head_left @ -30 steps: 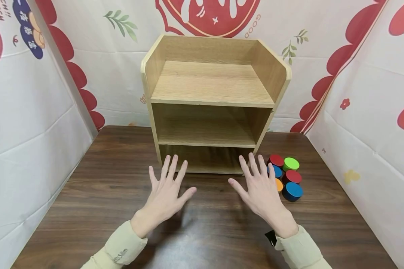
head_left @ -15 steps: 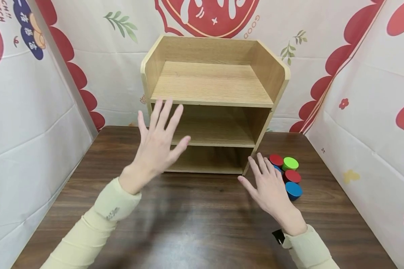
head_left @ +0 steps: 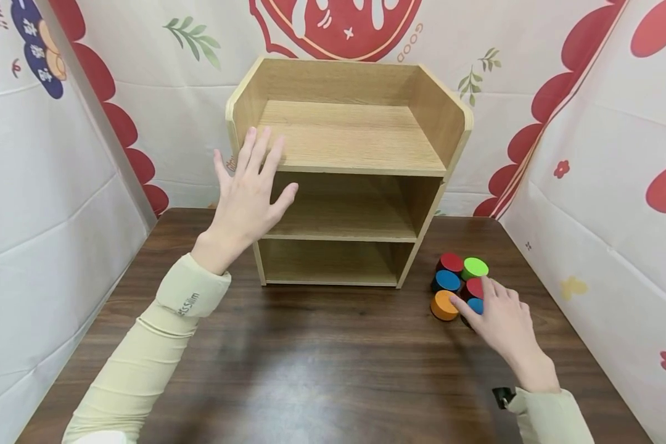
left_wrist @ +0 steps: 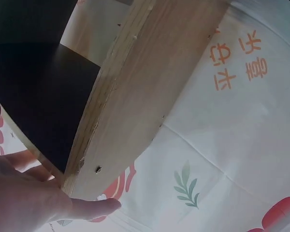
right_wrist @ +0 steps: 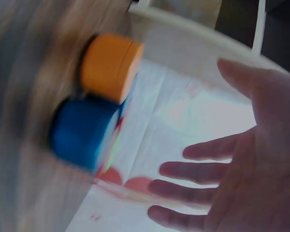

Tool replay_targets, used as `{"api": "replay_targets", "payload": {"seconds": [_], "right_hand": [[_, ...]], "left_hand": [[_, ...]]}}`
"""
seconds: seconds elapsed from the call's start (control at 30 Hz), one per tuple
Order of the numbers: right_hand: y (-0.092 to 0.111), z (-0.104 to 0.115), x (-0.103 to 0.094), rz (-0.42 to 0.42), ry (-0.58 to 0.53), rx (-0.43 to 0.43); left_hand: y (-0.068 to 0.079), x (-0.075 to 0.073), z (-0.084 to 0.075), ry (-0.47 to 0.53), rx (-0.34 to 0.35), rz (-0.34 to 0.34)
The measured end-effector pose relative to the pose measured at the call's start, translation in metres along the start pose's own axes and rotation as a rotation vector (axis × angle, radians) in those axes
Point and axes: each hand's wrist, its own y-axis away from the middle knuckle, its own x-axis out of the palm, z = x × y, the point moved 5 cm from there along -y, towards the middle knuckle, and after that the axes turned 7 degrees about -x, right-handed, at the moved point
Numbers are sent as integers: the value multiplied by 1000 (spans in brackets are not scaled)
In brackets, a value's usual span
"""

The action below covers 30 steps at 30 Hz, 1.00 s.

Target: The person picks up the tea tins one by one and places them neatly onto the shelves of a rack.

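My left hand [head_left: 244, 203] is held up with fingers spread at the left side of a light wooden shelf unit [head_left: 361, 169]. In the left wrist view its fingers lie close to the front edge of the side panel [left_wrist: 130, 96]. My right hand [head_left: 507, 324], fingers extended and holding nothing, hovers over a cluster of short coloured cylinders at the right. An orange cylinder [head_left: 443, 306] stands nearest its thumb, and a front blue cylinder [head_left: 475, 305] is partly hidden beneath the hand. Behind are another blue cylinder [head_left: 447, 281], two red cylinders [head_left: 451, 262] and a green cylinder [head_left: 475, 267].
The shelf unit has a top tray and two compartments below, standing at the back of a dark wooden table [head_left: 311, 364]. Printed white cloth [head_left: 50, 203] encloses the back and both sides. A black tab [head_left: 503, 397] hangs at the right sleeve cuff.
My left hand has risen from near the tabletop to the shelf's upper left side. My right hand has moved right and toward me, uncovering the orange cylinder and partly covering the front blue one.
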Motion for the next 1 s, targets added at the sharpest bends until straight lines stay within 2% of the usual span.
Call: {"api": "replay_targets", "payload": {"seconds": [0.2,0.33,0.77,1.0], "right_hand": [[12,-32,12,172,0,71],[15,-43,19,235,-19,76],[12,-60,36,275,-159,128],[7,-64,44,270,-192,136]], "left_hand": [[0,4,2,-26,6,-6],[0,4,2,-41,19,-23],[1,7,3,-60,41,-40],[1,5,2,-50,51,-62]]}}
